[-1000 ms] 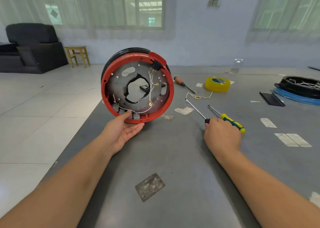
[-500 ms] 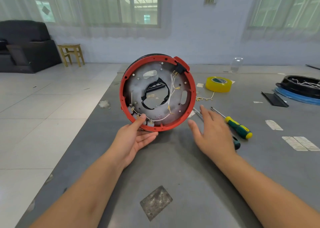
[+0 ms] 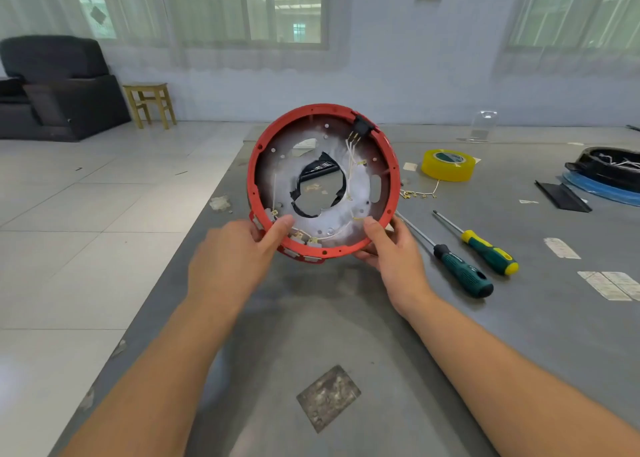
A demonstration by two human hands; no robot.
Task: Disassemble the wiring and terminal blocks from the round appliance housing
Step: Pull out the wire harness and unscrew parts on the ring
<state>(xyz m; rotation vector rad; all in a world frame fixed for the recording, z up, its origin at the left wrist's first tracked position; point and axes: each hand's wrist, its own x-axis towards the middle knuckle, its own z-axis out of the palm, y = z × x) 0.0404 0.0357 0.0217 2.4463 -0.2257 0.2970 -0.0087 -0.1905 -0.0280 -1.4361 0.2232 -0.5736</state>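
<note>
Red plastic goes all the way around the round appliance housing point(image 3: 323, 182) that I hold up on its edge over the grey table top point(image 3: 346, 335). Inside the red ring sits a flat, pale metal plate with small round holes and a few long slots. A big hole with a jagged black edge is cut in the middle, and I can see the table through it. A small black plug block point(image 3: 362, 124) sits at the top right of the ring, with gold pins pointing down from it. Thin white wires point(image 3: 350, 169) run down from those pins along the right side of the plate, and more wire bends along the bottom. Little gold clips sit on the wire ends near the lower left edge.

My left hand point(image 3: 235, 255) grips the lower left of the ring, thumb curled over the front and the other fingers hidden behind. My right hand point(image 3: 394, 248) grips the lower right the same way, thumb on the plate and fingers tucked behind.

Just to the right, two screwdrivers lie on the table, one with a dark green handle point(image 3: 462, 273) and one with a green and yellow handle point(image 3: 490, 255). A yellow roll of tape point(image 3: 447, 165) lies further back, with a short loose wire with gold clips point(image 3: 420, 194) in front of it.
</note>
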